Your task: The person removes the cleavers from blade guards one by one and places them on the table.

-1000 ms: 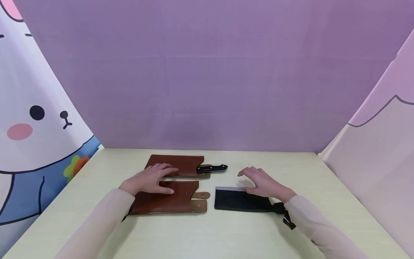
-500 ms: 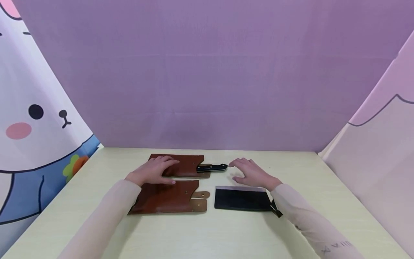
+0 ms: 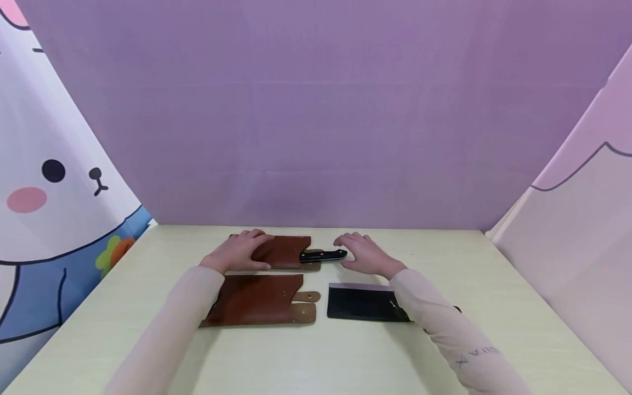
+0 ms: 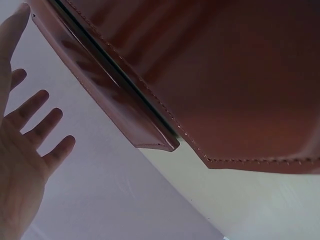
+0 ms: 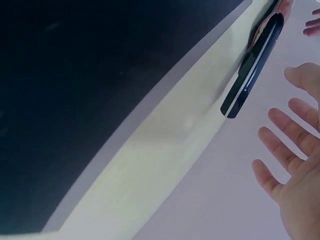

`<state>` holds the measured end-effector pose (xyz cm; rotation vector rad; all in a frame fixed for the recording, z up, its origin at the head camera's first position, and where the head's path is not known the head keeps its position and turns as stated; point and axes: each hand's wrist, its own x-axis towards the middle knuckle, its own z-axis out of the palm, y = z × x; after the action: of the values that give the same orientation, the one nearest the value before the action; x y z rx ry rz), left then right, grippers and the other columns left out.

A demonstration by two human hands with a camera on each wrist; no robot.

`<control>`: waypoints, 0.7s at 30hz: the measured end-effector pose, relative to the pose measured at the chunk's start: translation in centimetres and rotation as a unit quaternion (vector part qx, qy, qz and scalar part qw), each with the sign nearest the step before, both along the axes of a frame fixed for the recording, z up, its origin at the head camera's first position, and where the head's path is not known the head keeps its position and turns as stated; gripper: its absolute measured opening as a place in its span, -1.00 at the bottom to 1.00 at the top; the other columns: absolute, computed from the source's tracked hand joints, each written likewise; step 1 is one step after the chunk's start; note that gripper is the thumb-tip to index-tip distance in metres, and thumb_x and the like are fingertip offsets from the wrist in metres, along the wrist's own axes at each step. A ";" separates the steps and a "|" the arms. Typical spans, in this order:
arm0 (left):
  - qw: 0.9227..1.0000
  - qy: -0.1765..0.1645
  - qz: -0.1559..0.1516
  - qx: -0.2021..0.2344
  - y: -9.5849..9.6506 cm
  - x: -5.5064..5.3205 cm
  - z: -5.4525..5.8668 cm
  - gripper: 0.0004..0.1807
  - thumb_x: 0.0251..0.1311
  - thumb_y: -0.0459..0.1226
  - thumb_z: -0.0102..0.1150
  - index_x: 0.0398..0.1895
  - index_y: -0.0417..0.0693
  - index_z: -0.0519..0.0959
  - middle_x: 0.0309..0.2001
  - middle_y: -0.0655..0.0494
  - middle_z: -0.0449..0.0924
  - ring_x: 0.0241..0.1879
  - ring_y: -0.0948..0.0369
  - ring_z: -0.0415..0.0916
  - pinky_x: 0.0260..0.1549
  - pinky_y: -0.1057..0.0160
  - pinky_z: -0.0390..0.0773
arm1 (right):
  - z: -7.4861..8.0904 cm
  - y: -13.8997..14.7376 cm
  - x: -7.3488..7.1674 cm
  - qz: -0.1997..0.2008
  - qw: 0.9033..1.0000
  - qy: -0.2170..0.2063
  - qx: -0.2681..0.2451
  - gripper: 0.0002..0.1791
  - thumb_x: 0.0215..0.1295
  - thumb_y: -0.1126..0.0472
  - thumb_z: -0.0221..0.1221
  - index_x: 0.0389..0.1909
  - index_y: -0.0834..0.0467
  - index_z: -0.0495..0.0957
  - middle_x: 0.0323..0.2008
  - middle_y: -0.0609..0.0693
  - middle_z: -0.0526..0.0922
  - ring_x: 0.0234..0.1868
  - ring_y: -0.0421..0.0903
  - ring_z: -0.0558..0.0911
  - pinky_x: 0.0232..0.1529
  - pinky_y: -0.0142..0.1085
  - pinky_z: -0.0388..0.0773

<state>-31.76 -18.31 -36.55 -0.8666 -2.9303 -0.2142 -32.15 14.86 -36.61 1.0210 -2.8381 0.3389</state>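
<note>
Two brown leather knife sheaths lie flat on the table, one behind the other. A knife (image 3: 323, 256) sits in the far sheath (image 3: 283, 248), its black riveted handle sticking out to the right. My left hand (image 3: 242, 252) hovers at the far sheath's left part, fingers spread and thumb near its front edge. My right hand (image 3: 365, 254) is at the butt of the knife handle, fingers loosely extended and holding nothing in the right wrist view. The near sheath (image 3: 257, 302) has two tabs at its right end. A black-bladed cleaver (image 3: 362, 304) with a grey edge lies right of it.
The pale table (image 3: 316, 362) extends in front of both sheaths. A purple cloth backdrop (image 3: 316, 120) rises behind its far edge. Printed cartoon cloths hang at the left and right sides. My right sleeve (image 3: 434, 312) covers the cleaver's handle end.
My right hand has moved left and away from me, from over the cleaver to the knife handle's end. My left hand has shifted slightly forward over the far sheath. The knives and sheaths stay put.
</note>
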 end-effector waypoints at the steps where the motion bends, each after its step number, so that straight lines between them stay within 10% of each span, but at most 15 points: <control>1: 1.000 -0.003 0.004 0.004 0.1 -0.1 0.0 -0.21 -0.02 0.12 0.23 0.29 0.07 0.28 0.22 -0.08 0.30 0.17 -0.11 0.29 0.05 -0.20 0.29 | -0.1 -0.2 -0.1 -0.001 1.000 0.002 -0.001 -0.55 0.11 0.16 0.20 0.06 0.13 0.43 0.02 -0.01 0.52 0.08 -0.01 0.44 0.06 0.01 0.31; 21: 0.997 -0.054 0.047 0.028 0.2 -2.0 -1.3 -0.16 -0.05 0.18 0.22 0.30 0.02 0.27 0.25 -0.11 0.26 0.21 -0.11 0.24 0.08 -0.18 0.29 | -1.7 -3.2 -2.0 -0.011 1.000 -0.010 0.006 -0.60 0.18 0.18 0.18 0.06 0.13 0.44 0.03 0.01 0.51 0.09 0.01 0.44 0.09 0.01 0.30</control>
<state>-33.76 -18.13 -37.88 -0.7293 -3.0389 -0.3464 -34.17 11.68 -38.34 0.9928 -2.8698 0.3325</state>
